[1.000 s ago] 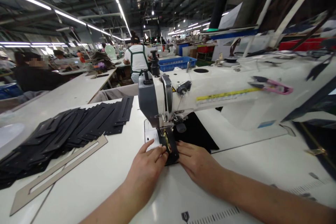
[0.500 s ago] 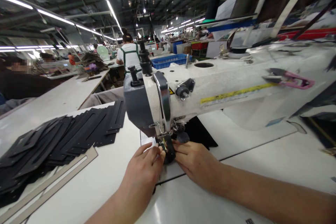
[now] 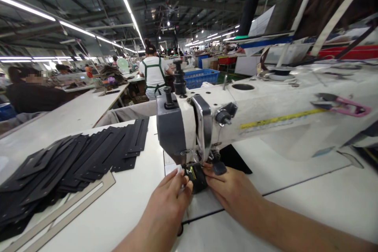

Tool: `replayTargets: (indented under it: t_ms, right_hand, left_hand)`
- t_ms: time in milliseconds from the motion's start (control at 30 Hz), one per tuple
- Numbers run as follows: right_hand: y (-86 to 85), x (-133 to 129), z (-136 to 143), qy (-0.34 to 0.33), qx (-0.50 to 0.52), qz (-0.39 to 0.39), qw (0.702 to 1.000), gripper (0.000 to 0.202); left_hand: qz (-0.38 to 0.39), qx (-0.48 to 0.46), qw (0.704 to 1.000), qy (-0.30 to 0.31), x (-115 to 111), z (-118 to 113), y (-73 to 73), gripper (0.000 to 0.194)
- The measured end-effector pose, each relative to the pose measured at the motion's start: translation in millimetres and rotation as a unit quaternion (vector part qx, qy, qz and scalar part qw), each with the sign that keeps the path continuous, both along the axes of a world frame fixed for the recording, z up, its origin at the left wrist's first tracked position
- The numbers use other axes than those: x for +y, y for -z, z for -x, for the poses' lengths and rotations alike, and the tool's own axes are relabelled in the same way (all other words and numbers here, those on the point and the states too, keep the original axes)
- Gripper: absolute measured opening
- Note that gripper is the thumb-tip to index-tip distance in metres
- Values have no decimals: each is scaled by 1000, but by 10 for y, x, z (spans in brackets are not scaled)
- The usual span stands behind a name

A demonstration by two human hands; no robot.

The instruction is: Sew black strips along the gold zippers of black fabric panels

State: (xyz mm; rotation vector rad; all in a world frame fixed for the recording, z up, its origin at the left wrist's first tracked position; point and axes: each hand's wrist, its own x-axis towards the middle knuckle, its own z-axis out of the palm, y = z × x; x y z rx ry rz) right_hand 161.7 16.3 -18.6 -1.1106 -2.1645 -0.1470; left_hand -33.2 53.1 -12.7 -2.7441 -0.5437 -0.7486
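Observation:
A white sewing machine (image 3: 189,126) with a dark grey end cover stands before me, its needle area low between my hands. Under it lies a small black piece (image 3: 196,179) with yellowish marks. My left hand (image 3: 169,201) has its fingers pinched together at the left edge of this piece, by a bit of white material. On the other side my right hand (image 3: 230,185) rests its fingers against the piece's right edge, partly behind a dark round machine part. Black fabric (image 3: 234,159) lies flat behind my right hand.
Overlapping black cut panels (image 3: 97,153) cover the table's left side, beside a beige slotted strip (image 3: 97,191). Pink-handled snips (image 3: 348,106) rest on the machine arm. Thread cones (image 3: 249,13) stand behind it. Further off are a blue basket (image 3: 201,78) and a person in a green apron (image 3: 152,69).
The view has shifted, so the machine and both hands appear further right and slightly lower. More of the black piece with yellowish marks shows between my hands.

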Motion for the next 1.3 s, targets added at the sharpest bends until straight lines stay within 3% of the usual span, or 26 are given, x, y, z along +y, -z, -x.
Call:
replayTargets:
  t_ms: [133, 400, 567, 1300]
  right_hand:
    - [-20, 39, -8, 10, 1, 9, 1000, 24]
    - [-11, 114, -45, 17, -34, 24, 999, 21]
    - [3, 124, -40, 40, -18, 26, 999, 23]
    - [51, 176, -41, 45, -34, 11, 998, 24]
  left_hand:
    - [14, -3, 1000, -3, 15, -32, -46, 22]
    - [28, 2, 999, -28, 50, -58, 38, 15]
    - [63, -5, 997, -43, 43, -78, -20, 18]
    - [97, -57, 993, -17, 102, -46, -44, 13]
